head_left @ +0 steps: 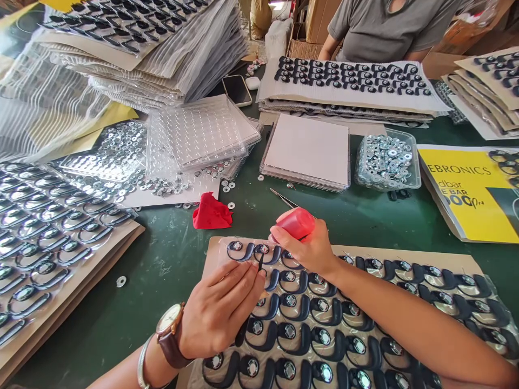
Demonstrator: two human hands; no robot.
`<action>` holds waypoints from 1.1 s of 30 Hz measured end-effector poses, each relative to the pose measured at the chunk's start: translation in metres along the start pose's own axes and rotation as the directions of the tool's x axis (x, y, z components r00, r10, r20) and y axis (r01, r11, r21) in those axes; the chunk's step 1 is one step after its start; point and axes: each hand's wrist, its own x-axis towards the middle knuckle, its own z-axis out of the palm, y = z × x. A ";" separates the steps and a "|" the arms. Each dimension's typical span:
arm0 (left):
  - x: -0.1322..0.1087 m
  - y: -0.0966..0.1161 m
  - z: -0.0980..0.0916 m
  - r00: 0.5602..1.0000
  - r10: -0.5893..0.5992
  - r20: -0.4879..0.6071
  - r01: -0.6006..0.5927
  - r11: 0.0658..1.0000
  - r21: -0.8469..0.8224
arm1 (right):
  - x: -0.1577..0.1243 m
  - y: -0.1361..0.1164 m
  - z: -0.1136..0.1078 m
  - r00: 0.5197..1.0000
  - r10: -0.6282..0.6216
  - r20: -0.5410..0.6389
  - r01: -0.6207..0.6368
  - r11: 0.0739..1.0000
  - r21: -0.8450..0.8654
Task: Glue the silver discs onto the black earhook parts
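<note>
My left hand (pixel 223 308), with a watch on its wrist, is closed around a thin black pointed tool (pixel 260 263). The tool's exact kind is hidden by my fingers; its tip is over the top row of black curved hook-shaped parts (pixel 290 330). Each part has a round metallic centre, and they lie in rows under clear film on a brown cardboard sheet (pixel 438 258). Above the top row, my right hand (pixel 314 248) grips a small red squeeze bottle (pixel 298 222), tilted with its base up and away from me. Its nozzle is hard to make out.
Metal tweezers (pixel 283 198) and a red cloth (pixel 213 212) lie beyond the sheet. A clear tub (pixel 388 159) holds metal washers; loose ones (pixel 162 186) lie left. Stacked part sheets (pixel 36 243) flank the left. Another person (pixel 377 32) sits opposite.
</note>
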 end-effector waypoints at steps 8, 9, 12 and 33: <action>-0.003 -0.001 0.003 0.999 -0.043 -0.017 0.042 0.997 -0.064 | 0.000 -0.004 -0.002 0.999 -0.038 -0.014 0.037 0.994 -0.105; -0.002 -0.002 0.003 0.999 -0.050 -0.016 0.048 0.996 -0.081 | 0.000 -0.005 -0.003 0.999 -0.044 -0.027 0.040 0.990 -0.135; -0.001 -0.005 0.002 0.998 -0.068 -0.016 0.066 0.989 -0.129 | 0.000 -0.007 -0.005 0.999 -0.042 -0.028 0.036 0.986 -0.164; 0.008 -0.027 0.000 0.913 -0.407 -0.026 0.343 0.800 -0.493 | -0.005 0.001 -0.002 0.994 0.005 0.111 -0.009 0.999 0.034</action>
